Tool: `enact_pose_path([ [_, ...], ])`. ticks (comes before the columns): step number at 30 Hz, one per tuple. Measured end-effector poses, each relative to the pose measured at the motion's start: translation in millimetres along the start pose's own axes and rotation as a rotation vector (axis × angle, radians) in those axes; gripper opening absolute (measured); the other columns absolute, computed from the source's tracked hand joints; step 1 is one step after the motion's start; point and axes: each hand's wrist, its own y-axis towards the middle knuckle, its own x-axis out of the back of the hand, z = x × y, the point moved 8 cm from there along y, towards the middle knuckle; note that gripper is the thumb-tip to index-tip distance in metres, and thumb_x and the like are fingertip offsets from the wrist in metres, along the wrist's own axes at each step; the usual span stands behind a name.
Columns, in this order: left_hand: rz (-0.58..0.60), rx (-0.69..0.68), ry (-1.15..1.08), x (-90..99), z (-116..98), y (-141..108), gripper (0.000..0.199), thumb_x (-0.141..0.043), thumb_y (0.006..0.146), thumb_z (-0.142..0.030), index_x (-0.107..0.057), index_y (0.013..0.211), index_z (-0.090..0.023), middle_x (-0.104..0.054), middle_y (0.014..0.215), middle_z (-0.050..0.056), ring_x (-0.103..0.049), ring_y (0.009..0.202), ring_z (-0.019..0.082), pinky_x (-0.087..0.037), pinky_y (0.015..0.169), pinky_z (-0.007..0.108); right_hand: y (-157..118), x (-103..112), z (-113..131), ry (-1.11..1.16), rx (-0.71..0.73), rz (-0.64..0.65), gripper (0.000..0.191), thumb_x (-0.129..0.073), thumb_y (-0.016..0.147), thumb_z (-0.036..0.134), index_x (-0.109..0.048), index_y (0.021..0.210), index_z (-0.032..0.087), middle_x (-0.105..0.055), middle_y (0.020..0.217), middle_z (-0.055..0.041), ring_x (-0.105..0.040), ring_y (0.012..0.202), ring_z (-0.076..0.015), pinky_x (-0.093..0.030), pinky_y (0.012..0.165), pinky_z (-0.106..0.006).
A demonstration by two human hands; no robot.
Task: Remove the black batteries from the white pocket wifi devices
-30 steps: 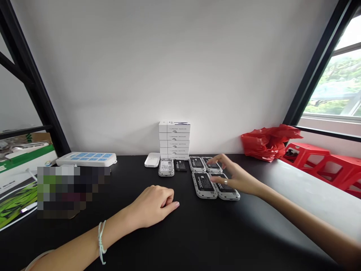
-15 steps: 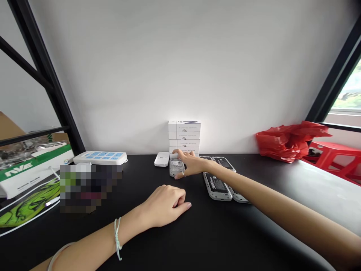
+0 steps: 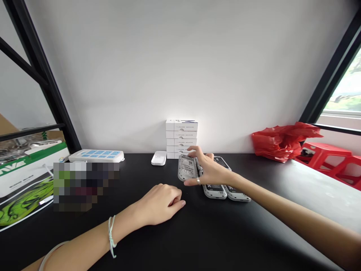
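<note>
My right hand [image 3: 207,168] grips a white rounded device body [image 3: 187,168] by its edges, thumb at the near end and fingers at the far end. Its back is uncovered, showing a printed label in the bay, and it is tilted slightly. Just to the right, partly behind that hand, lie several similar devices with black 3000 mAh batteries in them, among them a near one [image 3: 214,192] and a right one [image 3: 239,194]. My left hand [image 3: 162,205] rests on the black table, fingers curled in, with nothing visible in it.
A stack of white boxes [image 3: 182,135] stands against the wall, with flat white rounded pieces [image 3: 158,158] to its left. A white power strip [image 3: 97,155] and a green-and-white box [image 3: 31,165] are at left. A red plastic bag [image 3: 282,141] and red stools [image 3: 324,154] are at right.
My right hand has lifted the device body from in front of the boxes and carried it rightward, toward the devices with batteries. My left hand has stayed in place; the view shifted slightly.
</note>
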Motion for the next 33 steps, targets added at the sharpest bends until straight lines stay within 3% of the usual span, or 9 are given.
enact_pose_path([
  [3,0.051,-0.009,-0.050,1.6,2.9,2.7,0.032,-0.046,0.088,-0.034,-0.042,0.060,-0.018,-0.048,0.058,-0.005,-0.040,0.051,0.009,-0.027,0.050,0.023,-30.5,1.2,-2.4,0.023,-0.075,0.017,0.095,-0.071,0.056,0.066,-0.020,0.126,0.028,-0.046,0.128,-0.0136,-0.045,0.112,-0.0361,-0.036,0.087,-0.048],
  [6,0.111,0.039,-0.110,1.2,12.1,4.6,0.032,-0.047,0.087,-0.039,-0.046,0.062,-0.019,-0.047,0.055,-0.005,-0.040,0.049,0.009,-0.027,0.047,0.022,-52.6,-8.1,7.0,0.009,-0.062,0.080,0.096,-0.071,0.056,0.064,-0.021,0.128,0.026,-0.040,0.134,-0.0145,-0.042,0.115,-0.0365,-0.035,0.091,-0.049],
  [13,0.081,0.088,-0.139,1.6,20.1,6.6,0.032,-0.047,0.085,-0.040,-0.048,0.062,-0.019,-0.048,0.054,-0.005,-0.041,0.048,0.009,-0.028,0.045,0.021,-64.1,-26.7,29.3,-0.035,0.074,0.160,0.089,-0.069,0.061,0.062,-0.027,0.128,0.020,-0.049,0.126,-0.0155,-0.051,0.109,-0.0353,-0.024,0.100,-0.052],
  [17,0.030,0.045,-0.111,9.4,26.0,30.6,0.017,-0.051,0.081,-0.032,-0.056,0.072,-0.018,-0.058,0.061,-0.003,-0.052,0.053,0.011,-0.038,0.049,0.020,-66.0,-30.2,30.8,-0.015,0.118,0.164,0.086,-0.064,0.067,0.066,-0.028,0.129,0.018,-0.051,0.128,-0.0170,-0.055,0.107,-0.0342,-0.018,0.102,-0.053],
  [20,-0.043,0.001,-0.075,19.9,32.7,62.9,0.014,-0.053,0.080,-0.030,-0.061,0.084,-0.018,-0.065,0.081,0.003,-0.061,0.074,0.016,-0.046,0.066,0.024,-69.0,-31.1,29.7,-0.006,0.118,0.171,0.088,-0.060,0.070,0.069,-0.025,0.132,0.018,-0.052,0.128,-0.0173,-0.056,0.107,-0.0337,-0.012,0.104,-0.054],
  [23,-0.087,-0.022,-0.046,22.9,39.7,94.1,0.029,-0.060,0.077,-0.035,-0.060,0.101,-0.019,-0.061,0.110,0.007,-0.056,0.103,0.024,-0.044,0.086,0.032,-71.6,-30.5,27.5,-0.025,0.093,0.179,0.090,-0.059,0.069,0.071,-0.025,0.133,0.018,-0.055,0.123,-0.0159,-0.056,0.105,-0.0341,-0.013,0.104,-0.055],
  [25,-0.079,-0.030,-0.039,18.8,44.1,109.3,0.044,-0.066,0.072,-0.041,-0.057,0.110,-0.019,-0.057,0.120,0.009,-0.052,0.112,0.027,-0.041,0.093,0.035,-72.6,-28.9,26.8,-0.037,0.084,0.169,0.088,-0.058,0.070,0.071,-0.024,0.132,0.019,-0.053,0.125,-0.0161,-0.054,0.107,-0.0347,-0.017,0.103,-0.055],
  [29,-0.078,-0.032,-0.045,10.6,51.8,123.6,0.059,-0.072,0.066,-0.046,-0.053,0.114,-0.017,-0.058,0.118,0.010,-0.054,0.110,0.027,-0.042,0.093,0.035,-73.0,-26.7,28.4,-0.034,0.098,0.145,0.086,-0.059,0.070,0.070,-0.024,0.132,0.021,-0.048,0.130,-0.0161,-0.052,0.110,-0.0344,-0.022,0.102,-0.053],
  [33,-0.113,-0.003,-0.043,12.8,55.3,122.1,0.067,-0.075,0.060,-0.050,-0.050,0.112,-0.017,-0.061,0.107,0.010,-0.058,0.099,0.027,-0.046,0.085,0.037,-72.3,-26.5,29.6,-0.021,0.107,0.133,0.084,-0.060,0.070,0.068,-0.024,0.131,0.022,-0.046,0.130,-0.0159,-0.051,0.110,-0.0342,-0.026,0.100,-0.053],
])
